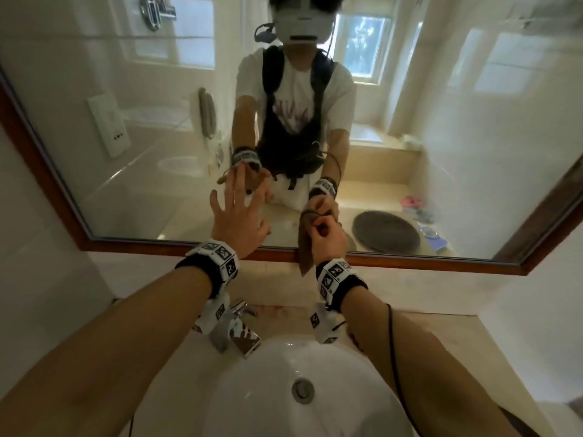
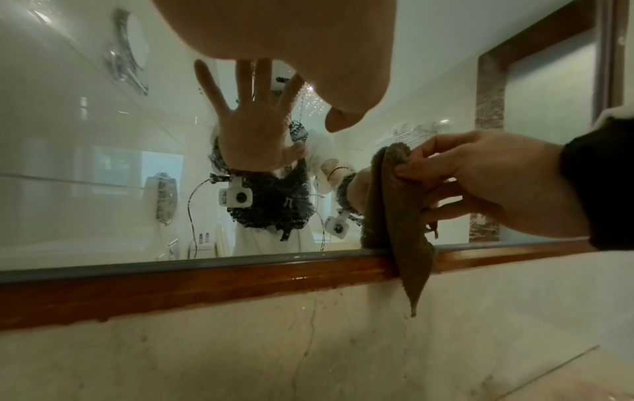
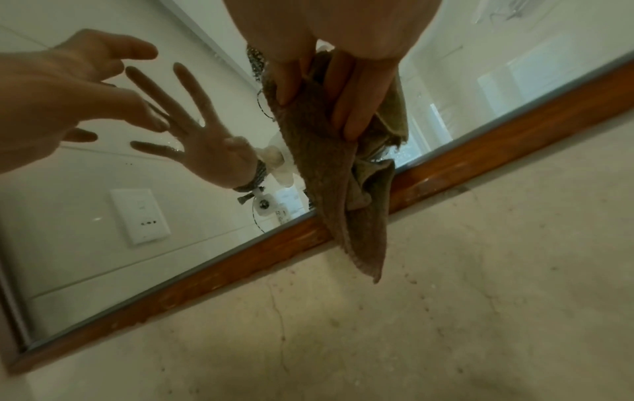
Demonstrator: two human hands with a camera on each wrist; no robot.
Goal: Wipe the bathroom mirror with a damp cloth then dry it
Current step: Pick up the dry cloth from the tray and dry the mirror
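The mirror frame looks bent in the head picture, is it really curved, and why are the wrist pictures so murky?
Head view: wide-angle lens bows the mirror frame; bright window glare. Left wrist view: frame runs nearly straight, dim, grainy. Right wrist view: tilted, left hand blurred.

Right hand [image 3: 329, 89] pinches brown cloth [image 3: 343, 184] against mirror [image 3: 103, 217] — tail hangs over wooden frame [image 3: 240, 260].

Fuzzy cloth [image 2: 394, 217], glossy wooden frame [image 2: 205, 282]

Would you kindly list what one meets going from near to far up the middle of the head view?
Sink → faucet → left hand and right hand gripping the brown cloth → mirror.
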